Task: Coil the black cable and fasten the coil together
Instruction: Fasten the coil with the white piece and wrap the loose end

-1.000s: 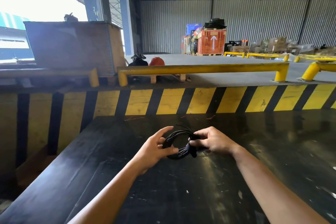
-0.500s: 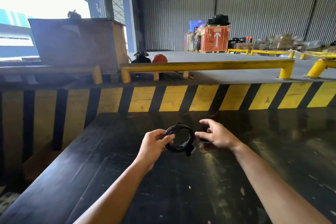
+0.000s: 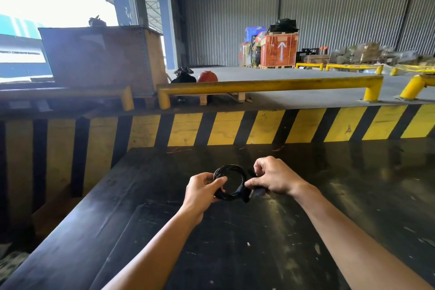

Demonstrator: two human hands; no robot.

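Black cable (image 3: 229, 182) wound into small round coil, held just above dark tabletop (image 3: 270, 242), L hand (image 3: 202, 189) pinching coil's left side w/ thumb over strands, R hand (image 3: 274, 178) pinching right side nr dark strap, yellow-black striped barrier (image 3: 235, 128) behind.

Since a second ago my right hand (image 3: 274, 178), which let go of the small round coil of glossy black cable (image 3: 229, 182) half a second back, has closed in again on its right side. My left hand (image 3: 203, 188) has curled from an open thumb-and-finger hold into a tighter pinch on the left rim.
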